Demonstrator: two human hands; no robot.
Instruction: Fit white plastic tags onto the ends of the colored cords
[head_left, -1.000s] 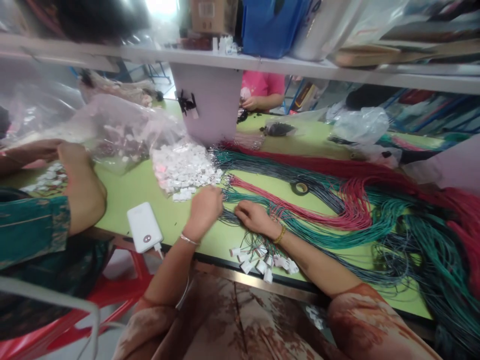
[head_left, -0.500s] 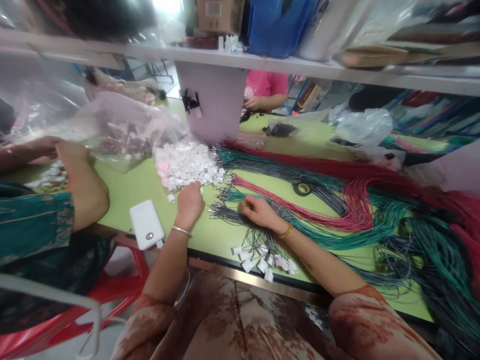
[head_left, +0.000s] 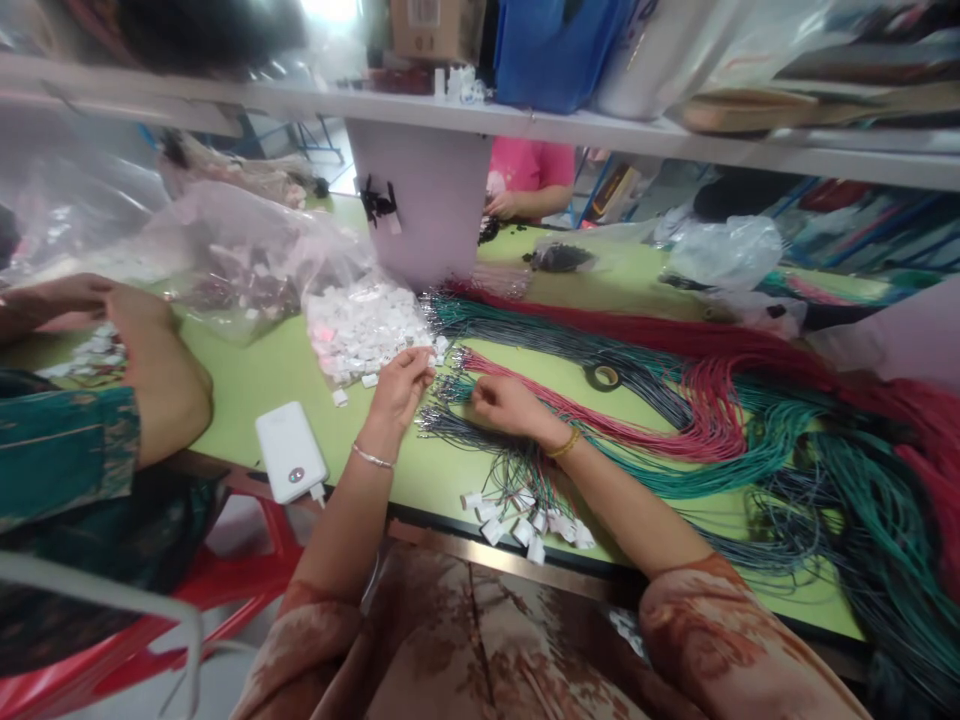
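Note:
My left hand (head_left: 403, 388) is pinched at the fingertips beside the heap of small white connectors (head_left: 360, 335). A small white connector seems to be at its fingertips, partly hidden. My right hand (head_left: 506, 407) is closed above the green wires (head_left: 459, 388) and grey wires (head_left: 442, 422), close to their metal-tipped ends. Whatever its curled fingers hold is too small to make out. Pink wires (head_left: 517, 385) run just behind this hand. Below it, several wires end in a cluster of white connectors (head_left: 525, 520) at the table's front edge.
A white power bank (head_left: 291, 450) with a cable lies left of my left arm. Black tape (head_left: 603, 376) rests among the wires. A co-worker's arm (head_left: 161, 370) is at the left, and another person (head_left: 529, 185) sits across. A loaded shelf (head_left: 525, 125) spans overhead.
My left hand has moved right, away from the connector heap and towards my right hand. The right hand has shifted slightly left and up, from the grey wires towards the green ones.

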